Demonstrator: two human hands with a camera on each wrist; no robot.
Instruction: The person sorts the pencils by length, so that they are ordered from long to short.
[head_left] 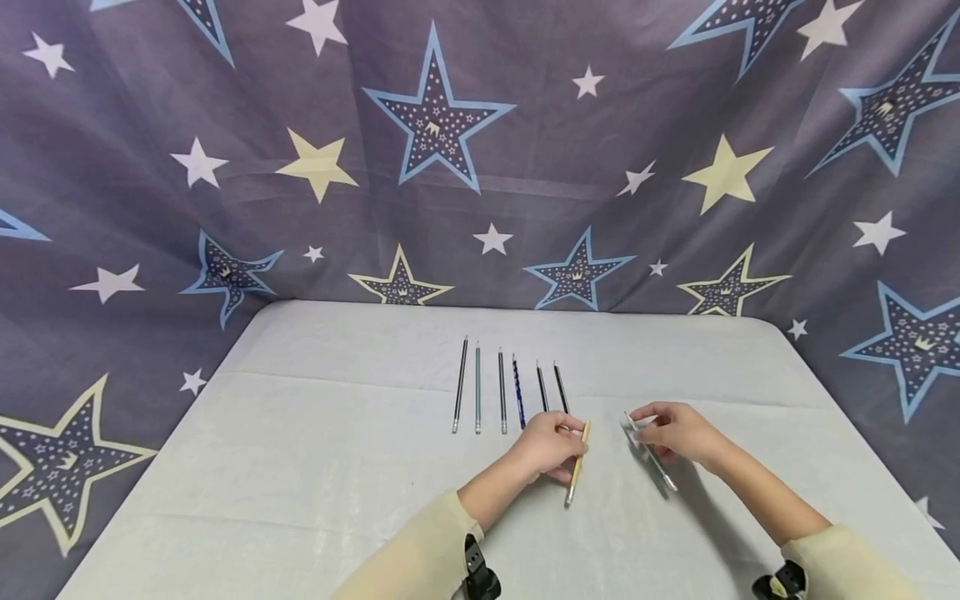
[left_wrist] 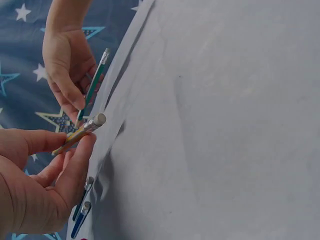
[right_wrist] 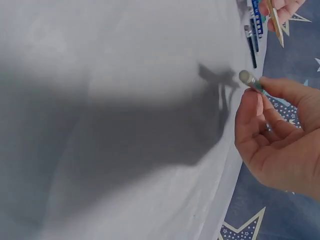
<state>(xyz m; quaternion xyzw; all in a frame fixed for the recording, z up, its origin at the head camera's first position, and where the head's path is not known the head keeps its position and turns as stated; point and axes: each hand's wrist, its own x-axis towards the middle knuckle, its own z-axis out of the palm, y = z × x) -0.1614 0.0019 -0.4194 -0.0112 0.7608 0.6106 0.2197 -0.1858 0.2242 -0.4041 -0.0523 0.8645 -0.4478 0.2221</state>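
My left hand (head_left: 546, 446) pinches a yellow pencil (head_left: 577, 470) between thumb and fingers, its eraser end toward me. In the left wrist view the silver ferrule and pale eraser (left_wrist: 100, 119) stick out past the fingertips. To the right, my right hand (head_left: 681, 433) holds a green pencil (left_wrist: 92, 85) by thumb and fingertips, tilted over the table, with its shadow beneath. Just beyond the left hand, two black pencils (head_left: 561, 385) lie with their lower ends close to or behind the fingers.
A row of pencils lies side by side on the white-covered table (head_left: 315, 467), among them a dark one (head_left: 461, 385), a teal one (head_left: 477, 390) and a blue patterned one (head_left: 517, 385). A star-print cloth (head_left: 525, 208) hangs behind the table's far edge.
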